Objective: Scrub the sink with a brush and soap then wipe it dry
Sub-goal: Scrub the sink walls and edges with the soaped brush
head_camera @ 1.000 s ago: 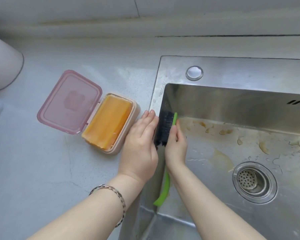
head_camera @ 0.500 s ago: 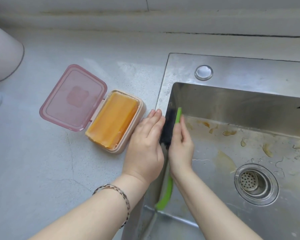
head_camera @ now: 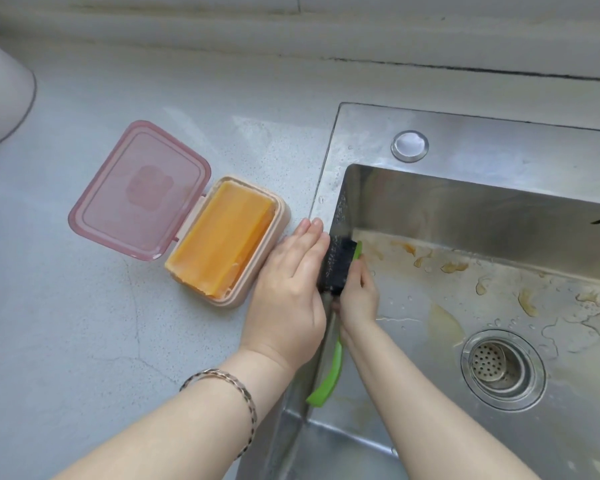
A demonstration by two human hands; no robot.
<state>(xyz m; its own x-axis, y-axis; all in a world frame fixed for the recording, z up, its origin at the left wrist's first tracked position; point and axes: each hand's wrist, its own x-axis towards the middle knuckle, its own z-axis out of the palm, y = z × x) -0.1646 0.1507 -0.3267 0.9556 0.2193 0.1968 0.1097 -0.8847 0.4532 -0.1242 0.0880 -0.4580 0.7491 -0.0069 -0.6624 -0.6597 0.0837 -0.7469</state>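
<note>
**Brush pulls back down the sink's left wall, scrubbing under way**

The brush (head_camera: 336, 265), with black bristles and a green handle, sits in the middle of the frame with its bristles pressed against the left inner wall of the sink (head_camera: 499, 147). Half a second ago its head was higher up the frame, nearer the sink's far corner. It has now slid back toward the lower edge, which reads as the return half of a stroke along that wall. White flecks, likely lather, show on the bristles.

The right hand (head_camera: 357, 296) grasps the brush just below the head, fingers curled round the neck, and the handle trails toward the bottom of the frame. The left hand (head_camera: 288, 292) lies released and flat on the sink's left rim, fingers straight, and has barely shifted across the three pictures. It seems to be steadying the body.

Right of the brush, yellow-brown stains (head_camera: 444, 323) lie on the wet sink floor, with more higher up the frame and the drain (head_camera: 503, 370) lower right. They look untouched, so I judge the scrubbing is early and the wiping has not begun.

Left of centre on the grey table (head_camera: 66, 341), the orange soap (head_camera: 222, 244) lies in its box with the pink lid (head_camera: 139, 192) open, just beside the left hand.
</note>
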